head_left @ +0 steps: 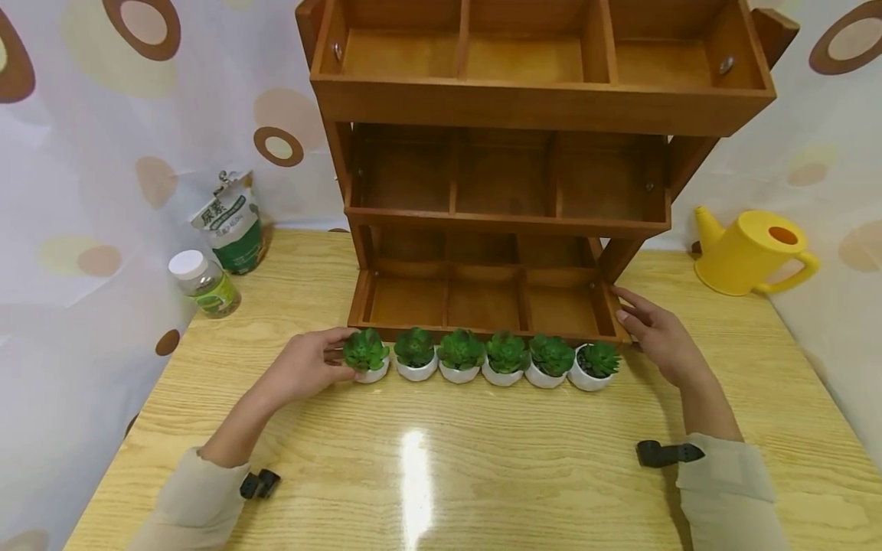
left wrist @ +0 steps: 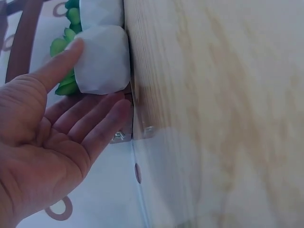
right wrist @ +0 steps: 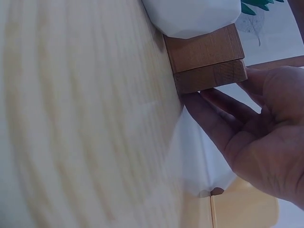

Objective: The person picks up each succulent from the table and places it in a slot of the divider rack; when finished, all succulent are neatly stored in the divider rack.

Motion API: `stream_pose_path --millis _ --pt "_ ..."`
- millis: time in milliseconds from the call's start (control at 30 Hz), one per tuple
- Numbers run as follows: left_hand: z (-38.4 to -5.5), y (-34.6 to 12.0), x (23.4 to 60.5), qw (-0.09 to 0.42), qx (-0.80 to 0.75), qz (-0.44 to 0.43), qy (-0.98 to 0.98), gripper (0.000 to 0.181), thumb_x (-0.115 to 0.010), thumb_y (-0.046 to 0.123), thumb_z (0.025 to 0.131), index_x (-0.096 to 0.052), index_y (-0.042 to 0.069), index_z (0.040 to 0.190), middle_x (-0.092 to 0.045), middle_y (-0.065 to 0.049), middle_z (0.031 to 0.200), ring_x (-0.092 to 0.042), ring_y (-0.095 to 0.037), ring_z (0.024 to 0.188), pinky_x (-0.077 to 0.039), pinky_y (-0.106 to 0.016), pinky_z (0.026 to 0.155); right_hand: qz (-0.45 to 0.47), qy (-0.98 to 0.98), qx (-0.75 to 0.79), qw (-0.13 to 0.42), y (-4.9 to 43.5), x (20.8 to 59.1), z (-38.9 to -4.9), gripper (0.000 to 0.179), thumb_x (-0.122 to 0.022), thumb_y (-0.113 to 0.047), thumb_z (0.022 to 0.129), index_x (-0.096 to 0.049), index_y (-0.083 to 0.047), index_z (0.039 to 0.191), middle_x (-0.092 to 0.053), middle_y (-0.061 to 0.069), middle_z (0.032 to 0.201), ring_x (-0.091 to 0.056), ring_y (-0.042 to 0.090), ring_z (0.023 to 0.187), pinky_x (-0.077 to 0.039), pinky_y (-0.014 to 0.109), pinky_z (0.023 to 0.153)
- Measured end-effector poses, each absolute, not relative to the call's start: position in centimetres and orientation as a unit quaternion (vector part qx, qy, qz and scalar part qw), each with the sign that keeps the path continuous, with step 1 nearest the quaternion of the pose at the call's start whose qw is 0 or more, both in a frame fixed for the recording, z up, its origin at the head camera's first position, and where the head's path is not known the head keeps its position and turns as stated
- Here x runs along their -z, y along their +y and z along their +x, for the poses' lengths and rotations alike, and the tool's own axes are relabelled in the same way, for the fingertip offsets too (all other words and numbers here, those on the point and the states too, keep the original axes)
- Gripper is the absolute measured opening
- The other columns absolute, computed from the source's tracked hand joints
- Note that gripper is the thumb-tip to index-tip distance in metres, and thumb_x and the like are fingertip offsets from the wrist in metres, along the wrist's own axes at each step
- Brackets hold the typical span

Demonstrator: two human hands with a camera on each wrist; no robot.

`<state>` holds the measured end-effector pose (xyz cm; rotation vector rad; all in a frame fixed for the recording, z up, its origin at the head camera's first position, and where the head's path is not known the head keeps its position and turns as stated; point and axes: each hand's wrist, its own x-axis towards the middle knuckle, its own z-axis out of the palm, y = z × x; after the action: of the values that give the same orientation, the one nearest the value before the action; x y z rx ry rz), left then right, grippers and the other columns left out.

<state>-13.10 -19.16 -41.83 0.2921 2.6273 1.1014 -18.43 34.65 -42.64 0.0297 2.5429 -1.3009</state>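
Observation:
Several small succulents in white pots stand in a row along the front of a brown wooden shelf (head_left: 544, 107). My left hand (head_left: 310, 366) is at the leftmost potted succulent (head_left: 366, 353). In the left wrist view, its thumb touches the white pot (left wrist: 102, 61), and the other fingers extend beside it, fairly straight. My right hand (head_left: 661, 337) touches the right front corner of the shelf's lowest tier (right wrist: 209, 61), beside the rightmost potted succulent (head_left: 594, 365). The right wrist view has its fingers lying against the end of the wood, without wrapping round it.
A yellow watering can (head_left: 747, 256) stands at the back right. On the left are a white-lidded jar (head_left: 207, 285) and a green and white bag (head_left: 236, 229) with a clip. The shelf's tiers have divided compartments. A patterned white sheet (head_left: 89, 191) hangs around the wooden table (head_left: 524, 467).

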Motion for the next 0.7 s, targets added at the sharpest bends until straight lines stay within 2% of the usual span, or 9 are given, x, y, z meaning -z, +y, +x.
stream_pose_path --millis 133,300,700 --pt "-12.9 -19.5 41.1 0.133 -0.389 0.096 0.906 0.063 -0.081 0.022 0.087 -0.057 0.006 0.143 -0.069 -0.017 0.129 -0.070 -0.031 0.115 -0.058 -0.043 0.093 0.010 0.880 0.453 0.141 34.7 42.7 -18.4 0.057 -0.038 -0.039 0.110 -0.018 -0.032 0.164 -0.021 0.022 0.167 -0.029 0.051 0.149 -0.034 0.068 0.111" --pt "-12.8 -20.1 39.5 0.102 -0.403 0.094 0.904 0.062 -0.081 0.023 0.087 -0.059 0.003 0.141 -0.069 -0.018 0.131 -0.070 -0.033 0.115 -0.058 -0.044 0.094 0.008 0.878 0.456 0.144 34.6 42.8 -18.6 0.057 -0.037 -0.035 0.111 -0.015 -0.031 0.164 -0.021 0.024 0.167 -0.029 0.051 0.149 -0.035 0.068 0.110" --pt "-14.9 -20.1 36.6 0.074 -0.396 0.088 0.911 0.067 -0.078 0.027 0.090 -0.053 0.006 0.148 -0.065 -0.017 0.138 -0.068 -0.032 0.120 -0.057 -0.047 0.096 0.012 0.875 0.464 0.137 34.5 42.7 -18.5 0.058 -0.037 -0.034 0.111 -0.013 -0.033 0.164 -0.022 0.023 0.167 -0.030 0.049 0.149 -0.034 0.067 0.112"
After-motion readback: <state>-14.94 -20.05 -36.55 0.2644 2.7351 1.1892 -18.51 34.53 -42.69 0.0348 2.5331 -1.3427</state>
